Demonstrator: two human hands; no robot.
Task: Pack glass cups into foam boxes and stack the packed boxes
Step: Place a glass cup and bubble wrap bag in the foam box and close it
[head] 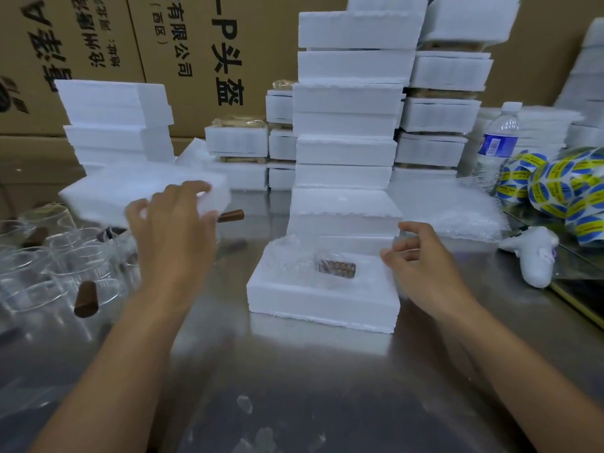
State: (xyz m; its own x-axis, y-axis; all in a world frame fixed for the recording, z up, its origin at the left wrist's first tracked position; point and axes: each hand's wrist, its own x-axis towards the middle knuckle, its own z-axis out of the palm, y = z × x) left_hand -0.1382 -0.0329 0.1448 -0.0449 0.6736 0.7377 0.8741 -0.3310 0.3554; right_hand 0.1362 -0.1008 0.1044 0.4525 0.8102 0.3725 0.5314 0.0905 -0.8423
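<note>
The left hand (pixel 173 220) grips a blurred foam lid (pixel 108 194) above the glass cups (pixel 58 266) at left. The right hand (pixel 421 259) hovers loosely curled, holding nothing, just right of the open foam box (pixel 313 299) on the worktop (pixel 327 387), which holds a bubble-wrapped cup (pixel 327 266).

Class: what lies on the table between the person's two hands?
In the head view, an open foam box holding a bubble-wrapped item lies between the left hand, which grips a foam piece, and the empty right hand.
</note>
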